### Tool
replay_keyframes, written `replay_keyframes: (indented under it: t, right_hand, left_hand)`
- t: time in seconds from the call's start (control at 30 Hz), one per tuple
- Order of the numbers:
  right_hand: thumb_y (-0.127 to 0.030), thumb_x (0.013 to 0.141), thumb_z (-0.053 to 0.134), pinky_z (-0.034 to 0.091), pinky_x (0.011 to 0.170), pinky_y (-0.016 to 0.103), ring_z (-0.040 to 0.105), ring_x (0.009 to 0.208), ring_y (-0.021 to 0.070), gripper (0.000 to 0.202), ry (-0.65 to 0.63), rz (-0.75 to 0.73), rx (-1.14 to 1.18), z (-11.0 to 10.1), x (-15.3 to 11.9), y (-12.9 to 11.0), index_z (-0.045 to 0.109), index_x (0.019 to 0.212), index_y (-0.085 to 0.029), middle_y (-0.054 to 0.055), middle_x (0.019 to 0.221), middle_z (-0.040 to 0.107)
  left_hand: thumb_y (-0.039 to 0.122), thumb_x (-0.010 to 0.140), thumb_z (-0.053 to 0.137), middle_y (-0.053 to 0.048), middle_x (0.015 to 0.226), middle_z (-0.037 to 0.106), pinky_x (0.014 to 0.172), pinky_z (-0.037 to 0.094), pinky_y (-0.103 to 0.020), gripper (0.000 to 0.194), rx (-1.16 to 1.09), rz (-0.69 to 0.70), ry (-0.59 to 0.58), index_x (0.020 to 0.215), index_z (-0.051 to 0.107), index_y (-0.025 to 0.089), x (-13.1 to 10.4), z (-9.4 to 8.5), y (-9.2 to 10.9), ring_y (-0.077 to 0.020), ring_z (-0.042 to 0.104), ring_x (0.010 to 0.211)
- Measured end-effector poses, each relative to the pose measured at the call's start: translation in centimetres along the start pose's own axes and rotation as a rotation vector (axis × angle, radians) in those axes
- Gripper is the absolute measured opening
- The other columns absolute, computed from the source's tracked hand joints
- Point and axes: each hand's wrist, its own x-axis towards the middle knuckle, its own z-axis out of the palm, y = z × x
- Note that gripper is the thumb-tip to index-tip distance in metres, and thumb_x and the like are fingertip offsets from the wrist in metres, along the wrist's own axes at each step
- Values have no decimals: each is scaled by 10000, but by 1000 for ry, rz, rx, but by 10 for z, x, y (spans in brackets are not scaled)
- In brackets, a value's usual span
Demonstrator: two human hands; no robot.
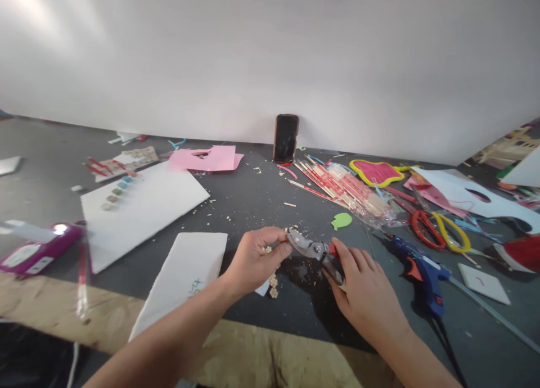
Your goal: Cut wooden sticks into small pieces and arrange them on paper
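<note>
My right hand (365, 284) is wrapped round the handles of a pair of pruning shears (310, 248), whose metal jaws point left. At the tip of the jaws, my left hand (257, 258) is closed in a pinch, thumb against fingers. What it pinches is too small and covered to make out. Small beige wooden pieces (274, 291) lie in a cluster just below my left hand, beside a bit of white paper. More pale chips are scattered on the dark table (248, 205) around the blades.
To the right lie wooden chopsticks (324, 180) in red-printed wrappers, scissors (426, 230), a blue glue gun (422, 273) and a green cutout (341, 220). White boards (143, 208), pink paper (211, 158) and a purple device (42, 250) are left. A phone (286, 139) leans on the wall.
</note>
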Motion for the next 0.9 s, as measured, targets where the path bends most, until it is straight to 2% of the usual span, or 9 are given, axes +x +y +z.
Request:
replay_keyframes:
  t: [0.2, 0.43, 0.57, 0.67, 0.9]
  right_hand:
    - [-344, 834, 457, 447, 770, 351, 554, 873, 228, 407, -3, -35, 55, 2, -1, 0, 446, 1168, -112, 108, 956, 600]
    - [-272, 814, 460, 460, 733, 341, 590, 844, 222, 320, -3, -12, 15, 0, -4, 0, 488, 1098, -130, 102, 934, 632]
    - [-269, 811, 468, 442, 764, 344, 572, 875, 221, 351, 5, 16, 10, -1, 0, 0, 467, 1134, -135, 107, 966, 620]
    - [-261, 811, 470, 421, 774, 347, 548, 907, 227, 408, -2, 23, 3, -2, 3, 0, 424, 1198, -142, 104, 995, 603]
    - [-237, 802, 469, 389, 769, 380, 518, 931, 246, 526, -3, -2, -30, -2, 2, -1, 331, 1302, -151, 103, 1019, 591]
  left_hand:
    - [232, 815, 521, -29, 696, 603, 635, 402, -232, 183, -109, -119, -23, 712, 631, 128, -2, 1, -1, -141, 533, 683]
    - [259, 821, 518, -46, 766, 654, 691, 445, -257, 197, -148, -176, -45, 760, 655, 132, -3, 1, -2, -168, 580, 758]
    - [250, 816, 526, -42, 785, 644, 673, 444, -246, 168, -74, -115, -32, 817, 654, 141, -1, 1, -1, -162, 574, 751]
    - [218, 803, 540, -32, 773, 637, 658, 431, -230, 127, 6, -54, 2, 782, 646, 151, 1, 2, 0, -151, 564, 734]
    - [208, 848, 467, -2, 640, 534, 614, 388, -213, 227, 42, 29, -23, 667, 590, 145, 0, 1, 0, -118, 491, 637]
